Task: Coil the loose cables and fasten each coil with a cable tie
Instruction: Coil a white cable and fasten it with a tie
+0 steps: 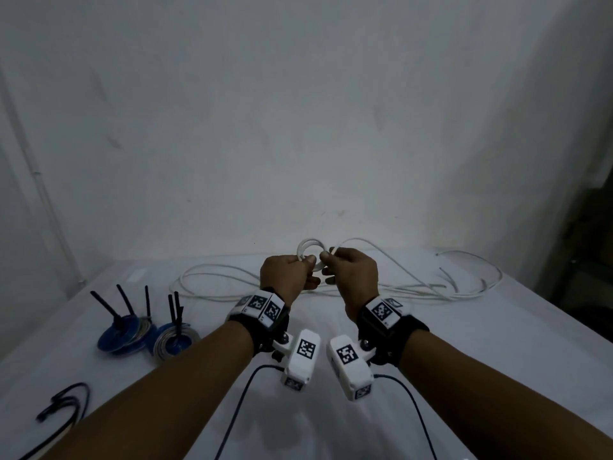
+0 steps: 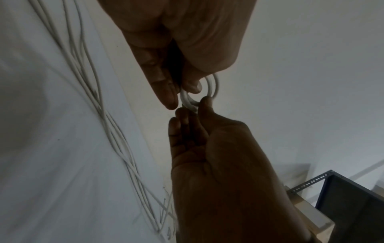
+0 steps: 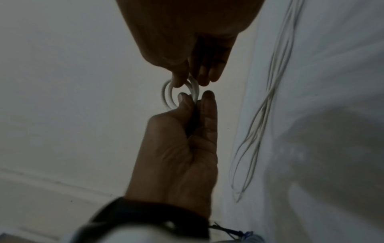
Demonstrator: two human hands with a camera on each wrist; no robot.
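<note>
Hands raised above the white cloth-covered table (image 1: 497,376), both pinching one small white cable coil (image 1: 310,252) of about three tight turns. Left hand (image 1: 288,277) grips the coil's left rim between thumb and curled fingers (image 2: 164,85); right hand (image 1: 351,277) pinches the right rim and the incoming strand between thumb and fingertips (image 3: 182,78).

Loose white cable (image 1: 414,290), the unwound remainder, lies in long slack loops across the far table, trailing from the right hand.

Risk, as a judgement: the turns are small and springy, so a relaxed pinch on either side would likely let them spring apart; the crossed slack loops could snag or knot as more length is drawn in.

Count: one coil in hand; two finished blue-and-silver wire coils (image 1: 149,336) at the left, bound with upright black cable ties (image 1: 124,305), five tails showing; one black cable bundle (image 1: 66,406) near the left edge.
</note>
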